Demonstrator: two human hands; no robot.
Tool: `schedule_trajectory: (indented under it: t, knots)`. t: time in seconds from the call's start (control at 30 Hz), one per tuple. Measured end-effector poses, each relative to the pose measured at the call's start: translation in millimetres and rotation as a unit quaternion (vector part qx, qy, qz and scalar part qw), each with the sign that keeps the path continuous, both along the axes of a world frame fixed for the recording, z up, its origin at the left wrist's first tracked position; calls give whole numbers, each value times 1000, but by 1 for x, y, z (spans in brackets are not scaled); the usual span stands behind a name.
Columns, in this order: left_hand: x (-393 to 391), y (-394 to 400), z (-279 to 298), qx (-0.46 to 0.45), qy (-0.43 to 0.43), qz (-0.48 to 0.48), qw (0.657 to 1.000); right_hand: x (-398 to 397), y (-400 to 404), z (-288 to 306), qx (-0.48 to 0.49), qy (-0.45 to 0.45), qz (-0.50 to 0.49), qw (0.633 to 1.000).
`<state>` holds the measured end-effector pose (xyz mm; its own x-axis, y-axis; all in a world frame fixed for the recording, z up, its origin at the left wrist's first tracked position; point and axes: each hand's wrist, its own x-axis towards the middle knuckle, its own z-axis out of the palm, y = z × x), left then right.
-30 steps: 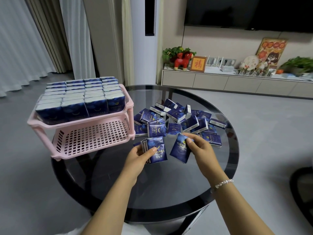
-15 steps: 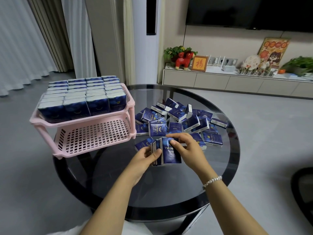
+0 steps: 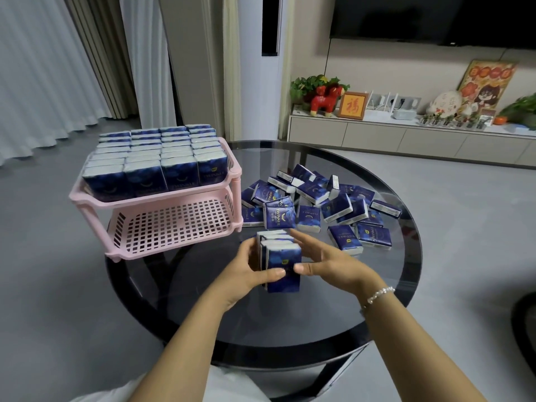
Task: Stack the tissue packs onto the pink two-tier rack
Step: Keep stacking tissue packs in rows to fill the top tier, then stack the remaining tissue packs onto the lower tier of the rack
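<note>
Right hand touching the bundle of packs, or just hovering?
Touching. The head view shows the right hand with its thumb on the near face of the bundle of packs and its fingers along the side, opposite the left hand.

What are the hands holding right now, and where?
Both hands, left hand and right hand, grip a bunch of tissue packs by its opposite sides.

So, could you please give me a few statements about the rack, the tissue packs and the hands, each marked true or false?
1. The top tier of the pink rack is filled with tissue packs. True.
2. The bottom tier already holds packs. False: it shows only bare grid.
3. Both hands hold a bundle of packs between them. True: left hand and right hand flank it.
4. The loose packs lie on the floor. False: they lie on the glass table.
</note>
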<state>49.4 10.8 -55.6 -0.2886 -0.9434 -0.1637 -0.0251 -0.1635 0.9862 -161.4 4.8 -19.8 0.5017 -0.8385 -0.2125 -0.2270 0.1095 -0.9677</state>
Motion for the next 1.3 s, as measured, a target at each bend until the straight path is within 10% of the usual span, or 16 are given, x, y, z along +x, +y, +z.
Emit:
schedule_trajectory:
  t: [0.3,0.7,1.03,1.3]
  knots:
    - [23,19,6,-86,-257,-49,961,20,2,-14,-114,120,33,986]
    - [8,27,-2,-118,-393,-50,911,25,10,-23,-112,142,108,978]
    - [41,25,12,-105,-178,60,977,51,11,5,-131,58,53,988]
    - [94,7,20,-81,-176,113,975,107,-9,-1,-141,-30,-11,989]
